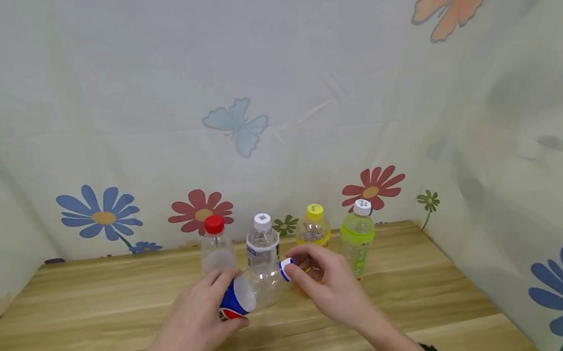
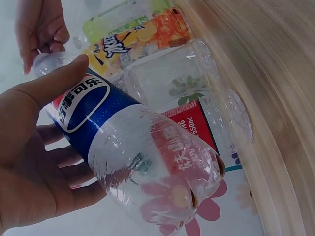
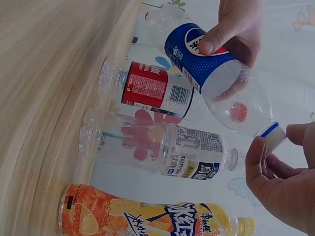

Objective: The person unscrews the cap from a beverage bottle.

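My left hand point(image 1: 208, 309) grips an empty clear bottle with a blue Pepsi label point(image 1: 247, 293), held on its side above the wooden table point(image 1: 94, 309). My right hand point(image 1: 324, 285) pinches the bottle's white and blue cap point(image 1: 286, 269) between thumb and fingers. In the left wrist view the left hand point(image 2: 34, 162) wraps the blue label, with the bottle's base point(image 2: 162, 182) toward the camera. In the right wrist view the cap point(image 3: 272, 133) sits between the right hand's fingertips point(image 3: 300, 133).
Behind the hands stand a red-capped bottle point(image 1: 216, 245), a clear white-capped bottle point(image 1: 262, 240), a yellow-capped orange bottle point(image 1: 314, 229) and a green bottle point(image 1: 357, 239). A flower-printed cloth point(image 1: 254, 115) walls the back and sides.
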### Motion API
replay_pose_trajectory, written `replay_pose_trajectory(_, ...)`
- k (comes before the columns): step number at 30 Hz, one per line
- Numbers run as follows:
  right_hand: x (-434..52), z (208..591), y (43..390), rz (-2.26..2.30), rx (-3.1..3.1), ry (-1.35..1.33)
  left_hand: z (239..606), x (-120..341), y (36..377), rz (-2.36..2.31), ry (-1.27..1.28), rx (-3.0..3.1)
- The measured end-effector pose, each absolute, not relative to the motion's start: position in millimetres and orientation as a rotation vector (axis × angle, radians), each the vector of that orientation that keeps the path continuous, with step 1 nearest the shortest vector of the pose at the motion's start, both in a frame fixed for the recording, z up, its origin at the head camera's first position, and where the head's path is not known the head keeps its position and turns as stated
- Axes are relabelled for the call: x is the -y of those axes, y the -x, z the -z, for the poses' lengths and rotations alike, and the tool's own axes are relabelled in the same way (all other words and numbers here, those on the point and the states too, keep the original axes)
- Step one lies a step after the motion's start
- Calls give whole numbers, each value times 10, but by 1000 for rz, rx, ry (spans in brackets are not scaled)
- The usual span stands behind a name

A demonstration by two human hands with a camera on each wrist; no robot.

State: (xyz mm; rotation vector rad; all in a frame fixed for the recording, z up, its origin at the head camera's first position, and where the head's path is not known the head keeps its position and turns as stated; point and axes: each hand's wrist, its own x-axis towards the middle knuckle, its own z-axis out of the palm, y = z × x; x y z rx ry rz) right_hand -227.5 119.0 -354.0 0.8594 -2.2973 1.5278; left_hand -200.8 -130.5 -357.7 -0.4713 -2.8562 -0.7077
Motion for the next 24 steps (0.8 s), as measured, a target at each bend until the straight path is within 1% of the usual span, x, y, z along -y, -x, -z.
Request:
replay_pose_trajectory(11,-1201,3506,2226,-1513,2380,-803,3566,1316,1988,669,505,2851)
replay_pose_trajectory(24,-1226,3591,2195,-1629,2338,-849,3605,1314,1935,678,543,2847)
